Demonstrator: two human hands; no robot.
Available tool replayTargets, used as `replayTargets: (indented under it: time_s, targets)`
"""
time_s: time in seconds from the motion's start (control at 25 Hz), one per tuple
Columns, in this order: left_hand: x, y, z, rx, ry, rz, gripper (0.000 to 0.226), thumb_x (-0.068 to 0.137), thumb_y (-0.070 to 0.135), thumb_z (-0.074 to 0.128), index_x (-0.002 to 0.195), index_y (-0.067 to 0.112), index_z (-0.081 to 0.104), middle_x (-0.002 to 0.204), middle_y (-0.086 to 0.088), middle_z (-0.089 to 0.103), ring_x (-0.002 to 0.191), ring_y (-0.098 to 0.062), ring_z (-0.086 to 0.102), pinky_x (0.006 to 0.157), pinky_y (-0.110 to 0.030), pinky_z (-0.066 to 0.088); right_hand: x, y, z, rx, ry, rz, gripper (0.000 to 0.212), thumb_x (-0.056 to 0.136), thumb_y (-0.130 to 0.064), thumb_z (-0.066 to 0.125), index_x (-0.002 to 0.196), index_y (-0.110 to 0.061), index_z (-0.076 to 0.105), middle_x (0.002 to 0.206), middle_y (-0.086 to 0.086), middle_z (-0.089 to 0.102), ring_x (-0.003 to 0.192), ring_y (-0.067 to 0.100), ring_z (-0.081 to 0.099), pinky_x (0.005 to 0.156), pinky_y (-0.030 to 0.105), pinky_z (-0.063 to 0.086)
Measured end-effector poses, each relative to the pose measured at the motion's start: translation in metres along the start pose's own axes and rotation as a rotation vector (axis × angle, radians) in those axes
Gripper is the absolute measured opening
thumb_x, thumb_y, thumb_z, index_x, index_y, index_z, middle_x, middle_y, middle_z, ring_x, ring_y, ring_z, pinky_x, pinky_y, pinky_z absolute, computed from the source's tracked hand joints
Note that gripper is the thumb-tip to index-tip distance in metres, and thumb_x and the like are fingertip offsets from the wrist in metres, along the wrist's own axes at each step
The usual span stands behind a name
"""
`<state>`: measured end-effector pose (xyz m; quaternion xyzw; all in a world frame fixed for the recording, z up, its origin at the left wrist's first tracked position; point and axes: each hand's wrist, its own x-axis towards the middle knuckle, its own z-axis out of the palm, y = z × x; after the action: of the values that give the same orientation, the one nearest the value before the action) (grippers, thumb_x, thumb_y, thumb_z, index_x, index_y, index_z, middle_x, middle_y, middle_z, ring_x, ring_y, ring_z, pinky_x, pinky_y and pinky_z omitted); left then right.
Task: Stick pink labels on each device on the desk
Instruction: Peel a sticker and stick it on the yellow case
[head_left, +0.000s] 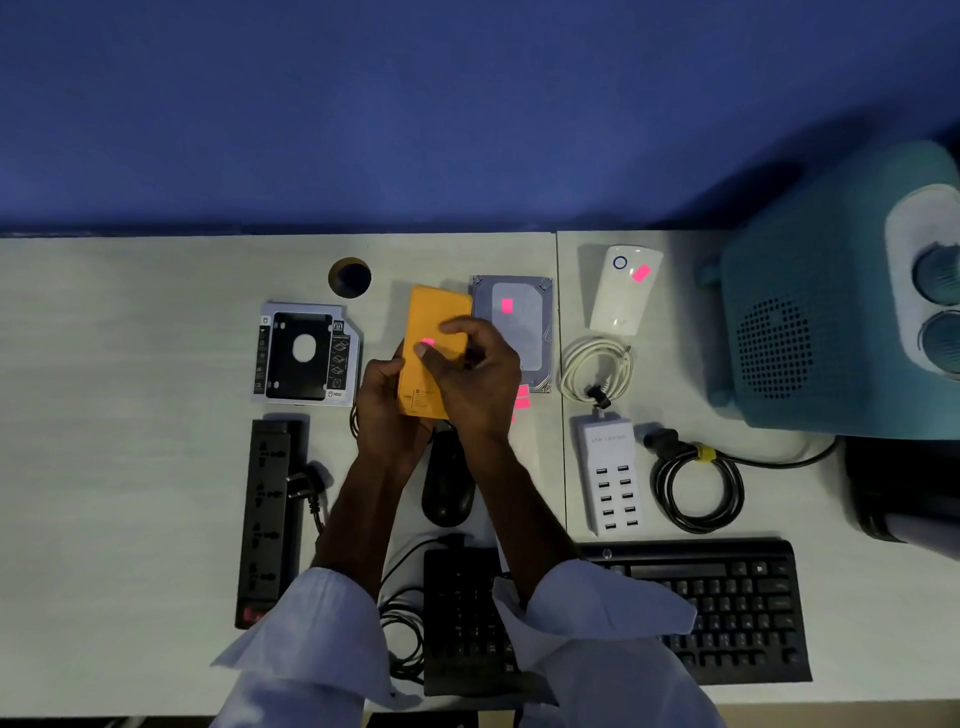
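Observation:
My left hand (387, 400) grips the lower left edge of an orange power bank (434, 332), held above the desk. My right hand (475, 374) lies across the power bank, its thumb pressing a pink label (427, 342) onto its face. The grey hard drive (524, 317) behind bears a pink label (507, 305). So does the white power bank (621, 296), near its top (641, 273). Spare pink labels (522, 397) lie on the desk beside my right wrist.
A drive caddy (306, 356) and black power strip (270, 514) lie left. A black mouse (448, 491) sits under my arms. A white USB charger (610, 478), coiled cables (597, 371), a black keyboard (727, 608) and a teal basket (831, 322) are right.

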<state>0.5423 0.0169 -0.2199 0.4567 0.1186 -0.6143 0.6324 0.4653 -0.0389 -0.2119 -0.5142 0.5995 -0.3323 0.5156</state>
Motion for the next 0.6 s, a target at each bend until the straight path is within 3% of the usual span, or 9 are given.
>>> replayTargets:
  time_s: [0.12,0.24,0.44,0.6]
  targets:
    - [-0.001,-0.001,-0.001,0.016,0.010,-0.003,0.052,0.100,0.031,0.032,0.145,0.009,0.046,0.110,-0.010,0.068,0.096,-0.024,0.064,0.071,-0.029,0.058,0.003,0.002,-0.001,0.030,0.055,0.067,0.058,0.066,-0.031,0.090,0.108,-0.017,0.053,0.106,0.000,0.067,0.093,0.018,0.067,0.078,0.032,0.058]
    - [-0.001,-0.001,0.001,0.026,0.004,0.008,0.049,0.101,0.031,0.031,0.142,0.010,0.050,0.113,-0.010,0.069,0.098,-0.024,0.066,0.075,-0.031,0.059,0.003,0.005,-0.001,0.083,0.052,0.116,0.060,0.070,-0.033,0.088,0.114,-0.017,0.051,0.111,0.003,0.067,0.098,0.018,0.067,0.082,0.036,0.059]
    - [-0.004,0.003,0.005,0.144,0.051,0.082,0.047,0.101,0.030,0.031,0.139,0.011,0.050,0.111,-0.010,0.068,0.093,-0.025,0.067,0.065,-0.030,0.057,0.003,0.009,-0.006,0.086,-0.093,0.130,0.066,0.069,-0.024,0.088,0.123,-0.019,0.049,0.119,0.004,0.064,0.104,0.018,0.064,0.083,0.031,0.058]
    - [0.010,-0.003,0.007,0.597,0.274,0.445,0.057,0.091,0.031,0.047,0.147,0.022,0.046,0.142,-0.001,0.055,0.125,-0.021,0.055,0.101,-0.035,0.048,-0.003,0.017,-0.018,0.123,-0.003,0.109,0.055,0.077,-0.007,0.080,0.124,-0.011,0.052,0.109,0.008,0.066,0.098,0.017,0.065,0.078,0.012,0.051]
